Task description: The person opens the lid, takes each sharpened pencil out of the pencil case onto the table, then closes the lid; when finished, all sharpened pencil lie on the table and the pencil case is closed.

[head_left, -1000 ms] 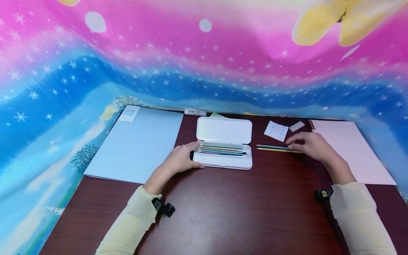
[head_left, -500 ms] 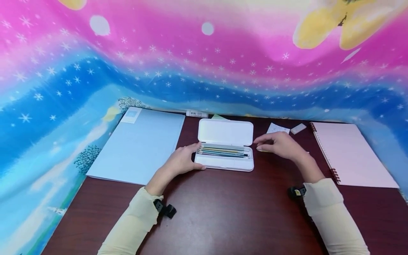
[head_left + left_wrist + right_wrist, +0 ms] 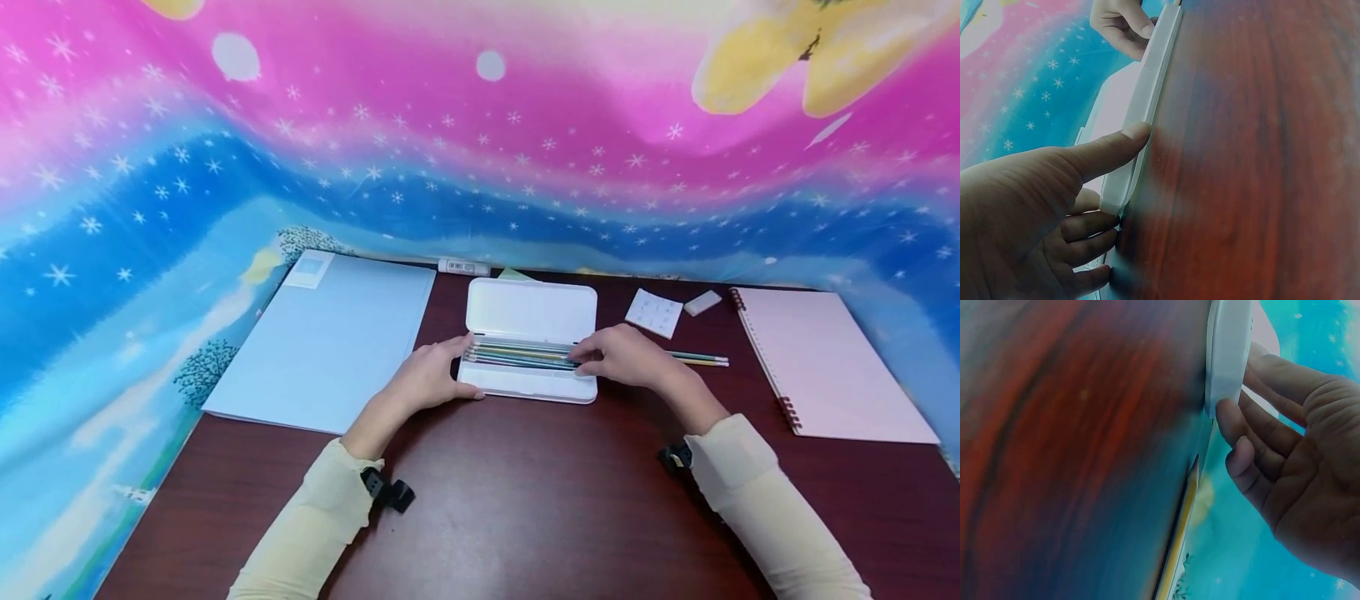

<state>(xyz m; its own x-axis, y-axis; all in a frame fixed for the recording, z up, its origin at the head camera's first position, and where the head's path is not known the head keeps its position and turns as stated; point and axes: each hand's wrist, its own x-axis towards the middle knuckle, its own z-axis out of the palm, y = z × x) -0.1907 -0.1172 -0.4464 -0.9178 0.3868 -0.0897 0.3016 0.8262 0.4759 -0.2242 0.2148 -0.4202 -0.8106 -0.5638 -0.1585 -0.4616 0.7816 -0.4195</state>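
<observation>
Your left hand has its grip pinching the open pencil case at its left end, while your right hand grip rests relaxed at the case's right end.

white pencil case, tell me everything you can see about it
The white plastic-looking pencil case is a shallow rounded rectangle lying open on the dark red-brown wooden table, its plain lid hinged back and lying away from the person. The tray holds a row of pencils lying lengthwise, side by side. The left hand holds its left end, thumb along the front edge. The right hand rests at its right end, fingers over the pencils. Two more pencils lie on the table just to its right.
</observation>
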